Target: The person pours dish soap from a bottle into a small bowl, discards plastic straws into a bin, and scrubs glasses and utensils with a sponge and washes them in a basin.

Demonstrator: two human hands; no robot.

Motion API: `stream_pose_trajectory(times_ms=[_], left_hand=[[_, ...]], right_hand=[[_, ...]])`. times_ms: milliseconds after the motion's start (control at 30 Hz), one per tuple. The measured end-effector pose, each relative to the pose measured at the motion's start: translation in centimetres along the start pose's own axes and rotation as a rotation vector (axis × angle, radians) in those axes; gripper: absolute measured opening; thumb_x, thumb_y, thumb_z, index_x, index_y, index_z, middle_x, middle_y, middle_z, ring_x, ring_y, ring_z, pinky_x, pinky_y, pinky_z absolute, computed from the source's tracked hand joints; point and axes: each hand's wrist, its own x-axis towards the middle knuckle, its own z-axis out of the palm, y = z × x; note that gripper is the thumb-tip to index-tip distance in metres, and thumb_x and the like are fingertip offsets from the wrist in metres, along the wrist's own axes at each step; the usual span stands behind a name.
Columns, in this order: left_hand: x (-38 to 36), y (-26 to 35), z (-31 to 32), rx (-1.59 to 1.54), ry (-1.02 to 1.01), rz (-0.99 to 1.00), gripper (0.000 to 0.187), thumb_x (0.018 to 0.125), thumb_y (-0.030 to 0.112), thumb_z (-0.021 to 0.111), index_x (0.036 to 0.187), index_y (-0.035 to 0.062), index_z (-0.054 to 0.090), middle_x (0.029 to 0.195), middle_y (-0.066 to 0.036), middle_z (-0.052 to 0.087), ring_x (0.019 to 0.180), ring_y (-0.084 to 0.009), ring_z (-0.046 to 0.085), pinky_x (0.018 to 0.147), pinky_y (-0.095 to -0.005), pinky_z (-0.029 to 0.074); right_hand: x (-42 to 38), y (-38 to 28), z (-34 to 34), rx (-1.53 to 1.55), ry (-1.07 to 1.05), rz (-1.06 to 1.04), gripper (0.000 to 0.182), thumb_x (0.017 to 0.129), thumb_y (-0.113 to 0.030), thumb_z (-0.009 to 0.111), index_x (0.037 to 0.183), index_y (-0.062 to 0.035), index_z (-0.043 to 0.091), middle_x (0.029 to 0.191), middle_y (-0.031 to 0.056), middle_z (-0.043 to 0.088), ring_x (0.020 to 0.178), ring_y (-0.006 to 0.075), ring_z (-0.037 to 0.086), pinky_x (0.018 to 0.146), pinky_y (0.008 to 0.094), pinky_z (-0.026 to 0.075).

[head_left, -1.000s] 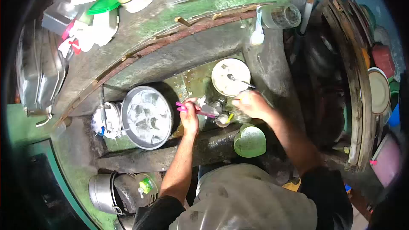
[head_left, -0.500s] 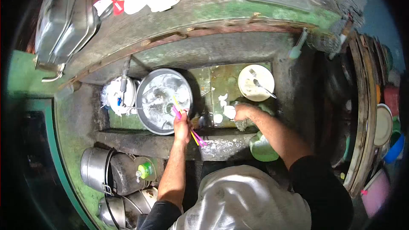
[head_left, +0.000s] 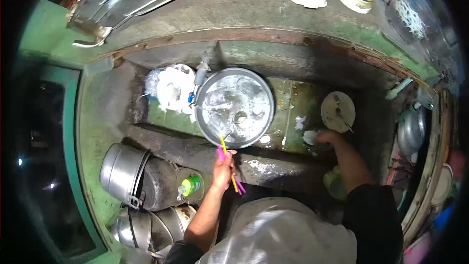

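Observation:
My left hand [head_left: 223, 172] is closed around pink and yellow straws [head_left: 223, 145] at the near rim of a large metal basin [head_left: 270, 93] of sudsy water. Something roundish and dark-rimmed sits in the water. On the right, my right hand [head_left: 328, 138] reaches down into the sink beside a small white item [head_left: 309, 137]; its fingers are blurred, and whether it grips that item is unclear. Just beyond this hand stands a pale round dish [head_left: 332, 99] with a spoon-like utensil in it. White scraps [head_left: 300, 122] lie on the green sink floor.
A tap [head_left: 201, 71] hangs over the basin's left side, beside white dishes [head_left: 176, 88]. Metal pots [head_left: 119, 168] and a green bottle [head_left: 190, 186] stand at the lower left. A wood-edged ledge [head_left: 234, 17] crosses behind the sink. A green container [head_left: 334, 184] sits near my right forearm.
The view has swung left, so the sink's contents appear farther right. My left hand still holds the straws, now nearer the basin's front rim. My right hand remains by the white item.

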Motion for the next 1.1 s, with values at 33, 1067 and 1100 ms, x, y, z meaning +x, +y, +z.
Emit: stream_pose_trajectory(times_ms=[33, 1067, 1100], left_hand=[[0.4, 0.4, -0.5, 0.002, 0.007, 0.01, 0.028, 0.104, 0.035, 0.046, 0.11, 0.0106, 0.059, 0.067, 0.004, 0.042, 0.051, -0.0072, 0.038, 0.046, -0.0239, 0.036], [11.9, 21.5, -19.4, -0.363, 0.306, 0.166, 0.018, 0.098, 0.03, 0.049, 0.089, 0.0159, 0.05, 0.066, 0.002, 0.048, 0.053, -0.0107, 0.046, 0.043, -0.026, 0.036], [16.9, 23.6, -24.7, -0.256, 0.233, 0.133, 0.021, 0.099, 0.036, 0.046, 0.092, 0.0162, 0.05, 0.067, 0.002, 0.047, 0.053, -0.01, 0.045, 0.043, -0.026, 0.037]], right_hand=[[-0.9, 0.0, -0.5, -0.075, 0.23, -0.049, 0.059, 0.079, -0.053, 0.069, 0.107, -0.0018, 0.068, 0.101, 0.02, 0.069, 0.09, 0.0277, 0.068, 0.082, 0.0448, 0.052], [4.2, -43.3, -10.5, 0.612, -0.227, -0.268, 0.045, 0.09, -0.042, 0.063, 0.12, -0.0086, 0.065, 0.107, 0.0143, 0.067, 0.095, 0.0291, 0.064, 0.083, 0.0388, 0.05], [3.5, -40.8, -10.4, 0.702, -0.286, -0.29, 0.047, 0.089, -0.048, 0.065, 0.116, -0.0089, 0.067, 0.102, 0.0139, 0.068, 0.09, 0.0265, 0.065, 0.082, 0.0373, 0.05]])
